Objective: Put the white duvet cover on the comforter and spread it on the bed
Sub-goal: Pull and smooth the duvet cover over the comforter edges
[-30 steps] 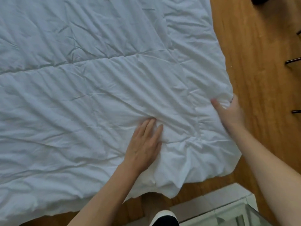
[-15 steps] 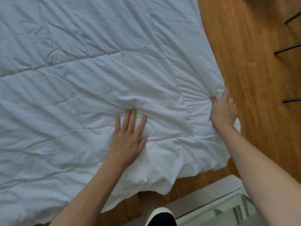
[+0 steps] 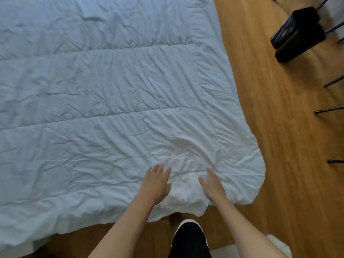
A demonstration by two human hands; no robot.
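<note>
Both my left hand [image 3: 155, 183] and right hand [image 3: 212, 185] now lie flat, gripping nothing, on the covered comforter [image 3: 111, 108]; right released the edge, so smoothing remains

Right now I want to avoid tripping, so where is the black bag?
In the head view, the black bag sits on the wooden floor at upper right, well off the duvet's right edge, beside thin dark metal legs.

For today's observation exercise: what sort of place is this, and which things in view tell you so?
Most likely a bedroom at home. A white duvet lies spread over a bed, both hands flat on it, on a wooden floor, with a black suitcase nearby.
</note>
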